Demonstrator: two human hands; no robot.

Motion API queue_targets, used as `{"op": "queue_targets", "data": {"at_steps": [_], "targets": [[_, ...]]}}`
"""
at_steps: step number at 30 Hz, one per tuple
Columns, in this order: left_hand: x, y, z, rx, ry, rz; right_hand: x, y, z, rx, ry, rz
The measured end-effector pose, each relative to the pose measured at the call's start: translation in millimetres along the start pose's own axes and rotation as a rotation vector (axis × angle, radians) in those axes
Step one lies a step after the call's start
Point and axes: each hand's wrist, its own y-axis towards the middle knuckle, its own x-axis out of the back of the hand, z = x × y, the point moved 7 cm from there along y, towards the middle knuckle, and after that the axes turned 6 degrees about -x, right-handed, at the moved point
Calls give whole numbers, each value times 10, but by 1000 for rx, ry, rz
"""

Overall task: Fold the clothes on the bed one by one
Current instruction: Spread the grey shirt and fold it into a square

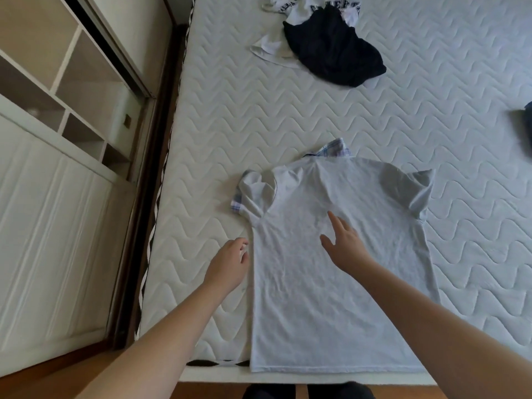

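Smoothing white shirt [331, 269] under right hand [345, 246]; left hand [230, 263] beside it. Both hands relaxed, empty. Next: fold sleeve inward.

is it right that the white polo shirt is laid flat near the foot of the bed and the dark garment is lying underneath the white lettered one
Not quite. In the head view, the white polo shirt is laid flat, but the dark garment lies on top of the white lettered one, not underneath.

I see a white polo shirt [331, 269] spread flat, back side up, on the quilted bed [446, 82], hem at six o'clock, plaid collar at twelve, short sleeves out at nine and three. Up at twelve o'clock, a crumpled dark garment [334, 50] lies atop a lettered white garment [276, 50].
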Motion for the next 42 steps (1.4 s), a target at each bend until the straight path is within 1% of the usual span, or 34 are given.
{"op": "queue_targets", "data": {"at_steps": [5, 10, 14, 18, 20, 23, 26, 27, 28, 30, 31, 32, 33, 34, 35, 36, 38, 39, 42], "targets": [[-141, 549, -14, -23, 9, -37, -113, 667, -51, -1, -51, 13], [-314, 1198, 52, -78, 26, -63, -316, 1247, -68, 8, -121, 61], [-312, 1742, 190, -147, 124, -103, -585, 1646, -1, 55, -148, 106], [-210, 2299, 266, -216, 371, -126, -790, 1930, 61, 80, -158, 121], [-229, 2592, 233, -250, 527, -76, -830, 2043, 67, 89, -168, 114], [-325, 2963, 282, -260, 811, 122, -854, 2209, 48, 85, -194, 115], [-360, 3084, 420, -298, 967, 261, -886, 2340, 64, 91, -217, 124], [-364, 3079, 484, -303, 949, 299, -898, 2377, 83, 93, -218, 127], [-350, 3053, 540, -292, 864, 323, -908, 2406, 102, 95, -219, 131], [-201, 2944, 625, -175, 477, 293, -929, 2453, 149, 104, -215, 133], [-99, 2880, 685, -99, 277, 232, -941, 2471, 181, 112, -211, 135], [10, 2817, 764, -42, 146, 138, -953, 2483, 215, 120, -204, 140], [119, 2737, 835, -2, 68, 29, -972, 2494, 255, 126, -196, 145], [196, 2639, 931, 35, 30, -72, -1002, 2501, 297, 131, -184, 152], [229, 2543, 1043, 69, 4, -136, -1039, 2508, 339, 129, -166, 157], [205, 2461, 1174, 118, -26, -151, -1076, 2517, 375, 117, -146, 162], [40, 2339, 1440, 238, -69, -89, -1159, 2538, 418, 86, -139, 177], [-44, 2298, 1555, 286, -91, -84, -1200, 2546, 430, 80, -160, 181], [-200, 2280, 1731, 363, -200, -176, -1269, 2539, 458, 101, -225, 166]]}}
